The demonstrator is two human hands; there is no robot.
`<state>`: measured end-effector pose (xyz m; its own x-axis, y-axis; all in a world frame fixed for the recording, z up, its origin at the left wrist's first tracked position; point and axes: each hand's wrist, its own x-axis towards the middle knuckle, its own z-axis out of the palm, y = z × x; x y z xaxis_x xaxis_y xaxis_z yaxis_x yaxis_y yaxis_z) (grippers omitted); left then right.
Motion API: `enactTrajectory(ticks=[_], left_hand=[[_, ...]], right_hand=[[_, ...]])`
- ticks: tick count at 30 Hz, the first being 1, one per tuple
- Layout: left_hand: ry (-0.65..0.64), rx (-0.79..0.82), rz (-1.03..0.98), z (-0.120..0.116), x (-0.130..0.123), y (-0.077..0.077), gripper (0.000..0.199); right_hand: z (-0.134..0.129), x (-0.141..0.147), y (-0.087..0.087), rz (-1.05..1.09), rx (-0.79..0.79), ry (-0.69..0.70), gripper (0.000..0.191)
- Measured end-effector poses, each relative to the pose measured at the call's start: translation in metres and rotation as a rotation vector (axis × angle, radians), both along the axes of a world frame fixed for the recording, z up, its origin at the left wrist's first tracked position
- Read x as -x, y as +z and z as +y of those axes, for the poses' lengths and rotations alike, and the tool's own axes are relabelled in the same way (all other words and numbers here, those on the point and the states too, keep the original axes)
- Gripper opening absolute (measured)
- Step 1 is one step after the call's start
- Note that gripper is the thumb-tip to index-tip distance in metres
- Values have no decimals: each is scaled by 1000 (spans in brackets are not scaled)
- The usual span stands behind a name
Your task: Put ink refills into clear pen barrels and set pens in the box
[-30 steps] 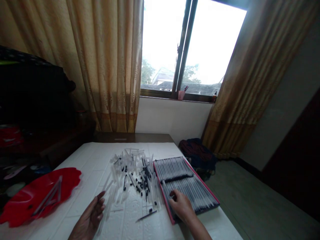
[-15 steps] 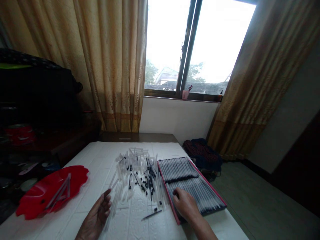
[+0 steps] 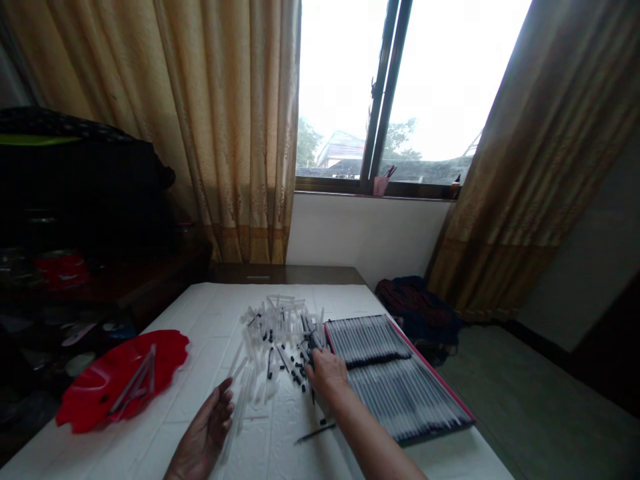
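At the lower left of the head view, my left hand (image 3: 210,423) has its palm turned inward and its fingers curled. A clear pen barrel (image 3: 240,369) sticks out from its fingertips. More clear barrels lie beside this hand. My right hand (image 3: 327,373) reaches down at the black pen refills (image 3: 311,337) on the right side of the loose pile, fingers bent together; what is between them is hidden. Under and beside the right forearm is a red-edged box (image 3: 435,377) holding two rows of clear pens with black ends. Small black caps (image 3: 296,377) lie scattered between the hands.
A red scalloped dish (image 3: 80,400) with several clear barrels stands at the table's left. One dark refill (image 3: 314,435) lies near the front on the white table (image 3: 280,460). Dark cloth (image 3: 420,307) is heaped beyond the right edge. Cluttered shelving is on the left.
My right hand has moved left and away from the box to the black refills in the pile. My left hand keeps its pose. The whole view has shifted slightly.
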<state>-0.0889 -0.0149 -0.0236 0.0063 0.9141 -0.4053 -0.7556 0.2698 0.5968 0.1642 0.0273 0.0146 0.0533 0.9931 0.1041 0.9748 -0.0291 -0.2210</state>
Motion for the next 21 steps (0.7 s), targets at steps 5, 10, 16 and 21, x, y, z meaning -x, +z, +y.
enactTrajectory(ticks=[5, 10, 16, 21], left_hand=[[-6, 9, 21, -1, 1, -2, 30], [-12, -6, 13, -5, -2, 7, 27], [38, 32, 49, -4, -9, 14, 22], [37, 8, 178, -2, -13, 10, 19]], right_hand=[[15, 5, -5, -10, 25, -2, 18], [15, 3, -6, 38, 9, -16, 16], [-12, -12, 3, 228, -118, -80, 21], [-34, -32, 3, 541, -287, -77, 31]])
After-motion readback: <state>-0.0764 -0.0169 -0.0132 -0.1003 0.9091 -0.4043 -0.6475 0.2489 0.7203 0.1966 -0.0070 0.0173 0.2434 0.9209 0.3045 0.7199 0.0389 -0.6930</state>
